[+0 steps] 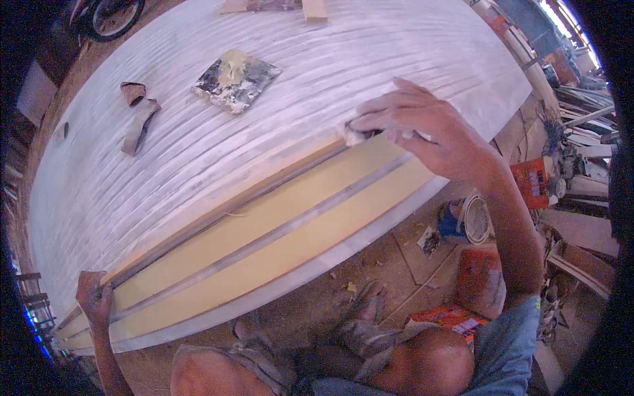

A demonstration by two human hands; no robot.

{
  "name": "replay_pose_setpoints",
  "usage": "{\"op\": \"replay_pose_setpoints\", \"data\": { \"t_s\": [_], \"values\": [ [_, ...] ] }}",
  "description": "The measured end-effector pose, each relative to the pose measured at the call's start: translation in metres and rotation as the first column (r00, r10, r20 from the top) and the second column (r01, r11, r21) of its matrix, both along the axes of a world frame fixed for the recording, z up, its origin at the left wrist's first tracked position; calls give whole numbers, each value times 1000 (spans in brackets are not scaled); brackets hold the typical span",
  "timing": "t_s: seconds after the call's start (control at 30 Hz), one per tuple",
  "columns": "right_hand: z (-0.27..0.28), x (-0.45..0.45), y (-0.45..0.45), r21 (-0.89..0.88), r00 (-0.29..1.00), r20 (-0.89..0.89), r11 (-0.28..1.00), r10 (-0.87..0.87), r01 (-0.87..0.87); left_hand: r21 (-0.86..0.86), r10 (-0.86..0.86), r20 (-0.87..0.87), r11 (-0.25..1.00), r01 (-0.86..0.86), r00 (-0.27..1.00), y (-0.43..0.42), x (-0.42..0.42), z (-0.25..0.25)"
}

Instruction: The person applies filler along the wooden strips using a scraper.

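A long, narrow curved panel (330, 178), pale yellow with grey bands and a brown wooden edge, lies along the near side of the large table. My left hand (96, 297) is closed round its far left end. Toward the right end, my right hand (422, 129) bends over the upper edge, fingers pressed on a small dusty pad (358, 136) with a whitish corner. The fingers hide most of that pad, so its exact kind does not show. Fine white dust coats the right fingers.
On the dusty white, grooved tabletop (297, 86) lie a putty-smeared square board (238, 80) and a curled strip of sandpaper (140, 129). Below right, a blue can (465, 220) and a red box (481, 280) stand on the floor, with stacked timber beyond.
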State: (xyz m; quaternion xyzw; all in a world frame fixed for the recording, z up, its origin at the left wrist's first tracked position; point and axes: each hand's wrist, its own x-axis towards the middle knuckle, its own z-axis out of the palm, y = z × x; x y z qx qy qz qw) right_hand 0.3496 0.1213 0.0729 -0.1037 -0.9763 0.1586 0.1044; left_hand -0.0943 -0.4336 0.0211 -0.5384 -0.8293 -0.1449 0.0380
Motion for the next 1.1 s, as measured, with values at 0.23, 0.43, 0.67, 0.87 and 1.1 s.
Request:
{"op": "replay_pose_setpoints", "data": {
  "t_s": [0.23,0.43,0.67,0.87,1.1],
  "values": [
    [11,1,17,212,970,188,970,-157,116,-7,-22,18,1000,22,1000,1,2,1],
    [0,-29,-33,269,995,-74,962,66,-44,-53,-16,-41,998,14,999,-1,-3,-1],
    [5,-19,-25,347,997,12,935,75,-74,-16,-25,-40,1000,25,999,2,-1,-4],
    [4,9,4,408,999,8,912,43,-42,-30,30,8,999,-30,1000,-7,-11,-7],
    [0,33,31,398,1000,1,917,2,-2,-93,109,29,990,-105,994,-3,-4,0]
  ]
}}
